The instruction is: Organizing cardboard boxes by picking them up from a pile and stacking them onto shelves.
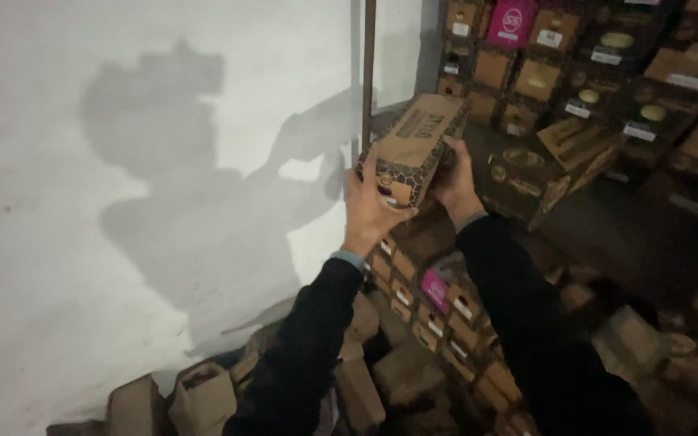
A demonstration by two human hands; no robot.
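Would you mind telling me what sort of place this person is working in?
Probably a stockroom or warehouse. Labelled cardboard boxes are stacked high, more lie loose on the floor beside a bare white wall, and both hands hold a brown box.

Two arms are seen from above, each covered to the wrist by a long black sleeve of soft, matte cloth. At the left wrist, a narrow light-blue cuff is shown beneath the end of the black left sleeve point(309, 347), just below the bare left hand point(369, 208). A similar pale blue-grey edge is seen where the black right sleeve point(527, 323) ends below the bare right hand point(456, 187). No rings, watch or gloves can be made out in the dim light.
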